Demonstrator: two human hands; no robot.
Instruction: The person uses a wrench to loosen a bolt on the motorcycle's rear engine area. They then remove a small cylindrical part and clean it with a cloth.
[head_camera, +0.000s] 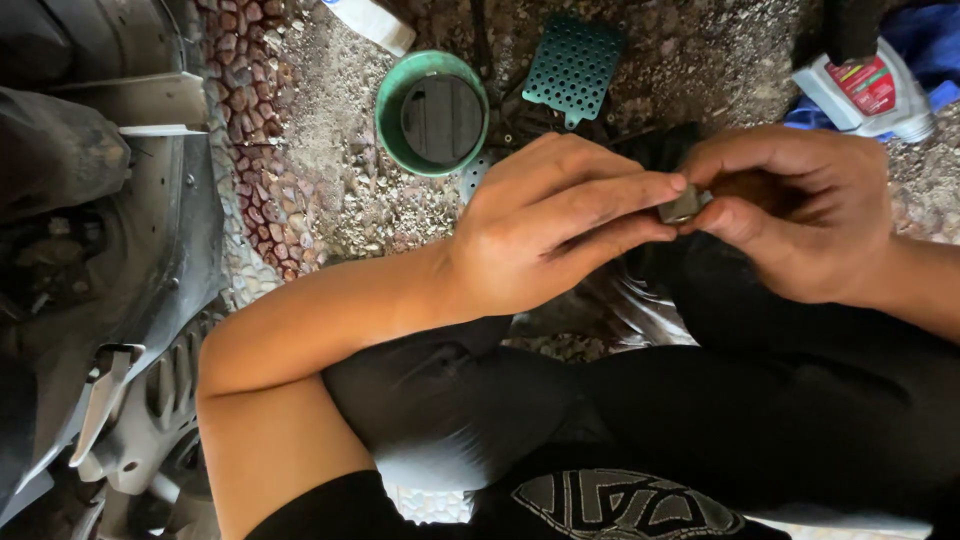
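Above the gravel floor (700, 50), left hand (560, 225) and right hand (790, 215) pinch one small metal part (683, 207); a slip could lose it among the pebbles.

Bare forearms, dark clothing

Both hands, the left hand (545, 235) and the right hand (790, 215), were bare, without gloves, rings or a watch, and the forearms were uncovered up past the elbow. The person wore black trousers (760, 400) with a slight sheen at the knee folds, and a black top (620, 505) printed with a grey angular line pattern.
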